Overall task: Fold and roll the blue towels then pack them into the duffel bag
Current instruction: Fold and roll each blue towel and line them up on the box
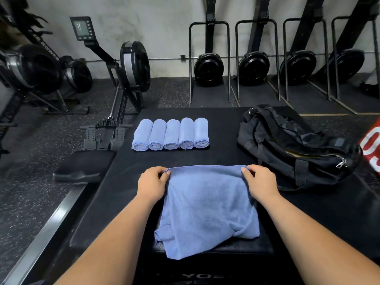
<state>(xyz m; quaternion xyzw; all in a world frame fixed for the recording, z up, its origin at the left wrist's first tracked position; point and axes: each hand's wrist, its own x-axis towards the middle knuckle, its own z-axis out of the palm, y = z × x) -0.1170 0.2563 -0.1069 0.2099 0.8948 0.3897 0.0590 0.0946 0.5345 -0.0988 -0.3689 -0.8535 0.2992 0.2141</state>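
Note:
A loose blue towel (207, 210) hangs in front of me, its lower part crumpled on the black padded surface (222, 138). My left hand (153, 183) pinches its top left corner and my right hand (260, 182) pinches its top right corner, stretching the top edge between them. Several rolled blue towels (170, 135) lie side by side in a row at the far middle of the surface. The black duffel bag (294, 149) lies to the right, its zipper partly open.
A rowing machine (123, 83) stands at the left, its seat (86, 167) beside the padded surface. More rowers (255, 66) stand upright against the back wall. A red and white object (373, 147) shows at the right edge.

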